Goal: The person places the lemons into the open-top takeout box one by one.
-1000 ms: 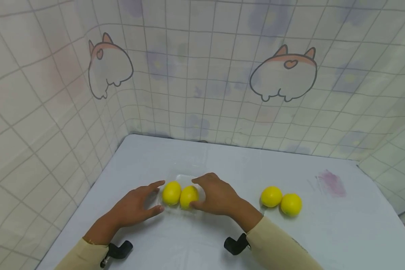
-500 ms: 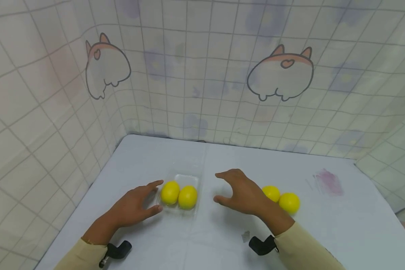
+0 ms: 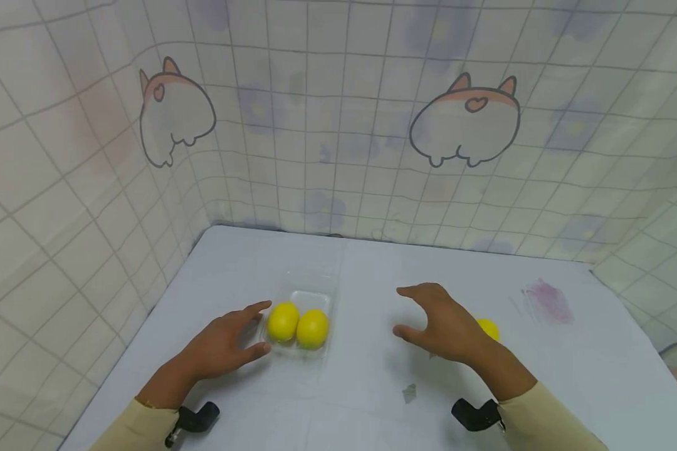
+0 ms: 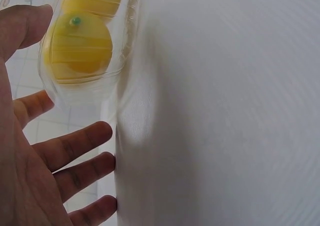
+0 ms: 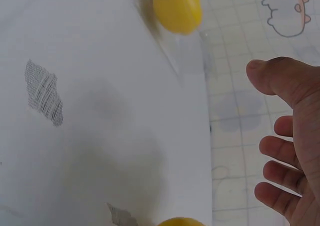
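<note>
Two yellow lemons (image 3: 283, 322) (image 3: 313, 329) sit side by side in the near part of a clear plastic box (image 3: 311, 299), its clear lid laid back behind. At the box's left side is my left hand (image 3: 217, 346), thumb and fingers spread around the near corner; in the left wrist view the thumb and a finger lie close against the plastic, and I cannot tell if they touch. My right hand (image 3: 450, 326) is above the table to the right of the box, fingers apart and holding nothing. It mostly hides another lemon (image 3: 489, 328) behind its wrist.
The white table (image 3: 367, 388) meets a patterned curtain (image 3: 338, 125) at the back and left. A grey patch (image 3: 409, 393) lies in front of the right hand, and a pinkish stain (image 3: 551, 300) marks the table's right side. Black wrist mounts (image 3: 199, 418) jut from both sleeves.
My right hand has let go of the right lemon in the box and moved right, toward the loose lemons, now covering most of them. The left hand has stayed beside the box.
</note>
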The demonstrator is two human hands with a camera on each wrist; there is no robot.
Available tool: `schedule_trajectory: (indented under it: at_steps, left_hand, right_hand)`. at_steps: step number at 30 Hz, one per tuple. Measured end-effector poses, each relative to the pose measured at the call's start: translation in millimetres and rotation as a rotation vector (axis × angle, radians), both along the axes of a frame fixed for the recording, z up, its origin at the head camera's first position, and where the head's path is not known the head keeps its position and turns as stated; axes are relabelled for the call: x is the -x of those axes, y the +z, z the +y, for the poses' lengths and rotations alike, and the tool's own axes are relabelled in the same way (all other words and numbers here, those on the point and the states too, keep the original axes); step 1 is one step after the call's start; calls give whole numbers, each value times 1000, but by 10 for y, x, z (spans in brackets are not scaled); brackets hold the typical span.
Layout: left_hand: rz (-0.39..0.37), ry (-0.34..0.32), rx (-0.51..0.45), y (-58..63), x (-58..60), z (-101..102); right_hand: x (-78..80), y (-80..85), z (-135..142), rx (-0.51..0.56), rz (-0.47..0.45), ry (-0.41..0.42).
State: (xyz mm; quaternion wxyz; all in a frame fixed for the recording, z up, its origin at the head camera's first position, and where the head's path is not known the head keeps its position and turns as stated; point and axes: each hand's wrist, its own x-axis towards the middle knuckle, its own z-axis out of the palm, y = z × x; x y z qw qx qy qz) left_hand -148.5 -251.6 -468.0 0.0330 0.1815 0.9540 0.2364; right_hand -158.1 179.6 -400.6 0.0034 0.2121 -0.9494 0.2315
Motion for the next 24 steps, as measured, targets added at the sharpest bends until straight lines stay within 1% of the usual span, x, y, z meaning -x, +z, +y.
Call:
schedule_trajectory:
  at_steps: [6, 11, 17, 24]
  left_hand:
    - [-13, 2, -11, 12, -12, -4]
    - [-7, -3, -12, 23, -9, 0]
    - [6, -10, -11, 10, 2, -3]
    - [2, 2, -9, 15, -8, 5]
  right_hand:
    - [-41, -11, 202, 7, -7, -47]
    - [-80, -36, 383, -3, -7, -90]
    - [-108, -52, 591, 7, -3, -110]
    - [-115, -61, 782, -24, -37, -151]
